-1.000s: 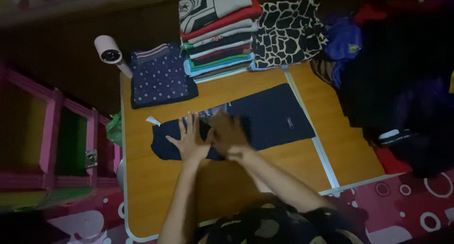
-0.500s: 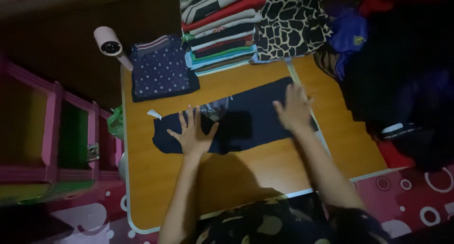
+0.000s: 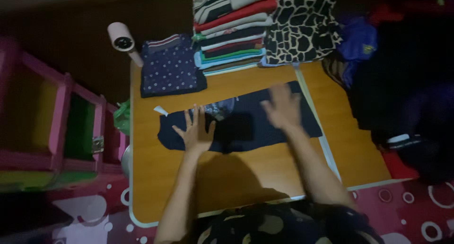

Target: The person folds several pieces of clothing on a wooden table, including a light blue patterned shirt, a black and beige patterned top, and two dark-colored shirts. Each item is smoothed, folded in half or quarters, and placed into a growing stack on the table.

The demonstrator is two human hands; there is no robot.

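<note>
- Table (image 3: 246,173): low wooden top with pale edging, seen from above; it bears all the clothing, and its near half is bare wood.
- Garment (image 3: 241,126): dark navy piece with a pale print near its left-centre, laid flat as a long band across the middle of the table. Step in hand, by judgement: flattening the band between folds. A next fold would call for lifting one end and carrying it over the middle while the other end stays pinned.
- Stack (image 3: 234,29): folded striped, red and green items piled at the far edge, well clear of the garment.
- Patterned fold (image 3: 300,29): black-and-cream piece just right of the stack.
- Dotted fold (image 3: 171,69): navy piece with small pale dots at the far left corner, near the garment's left end but apart from it.
- Left hand (image 3: 196,130): fingers spread, palm flat on the garment's left part, gripping nothing.
- Right hand (image 3: 282,107): fingers spread over the garment's right part (blurred, so contact cannot be told for certain), gripping nothing.
- Pink device (image 3: 122,39): round-headed, just off the far left corner; not in the way.
- Obstruction: none on the garment itself; dark loose clothing (image 3: 402,83) lies heaped beyond the right edge.
</note>
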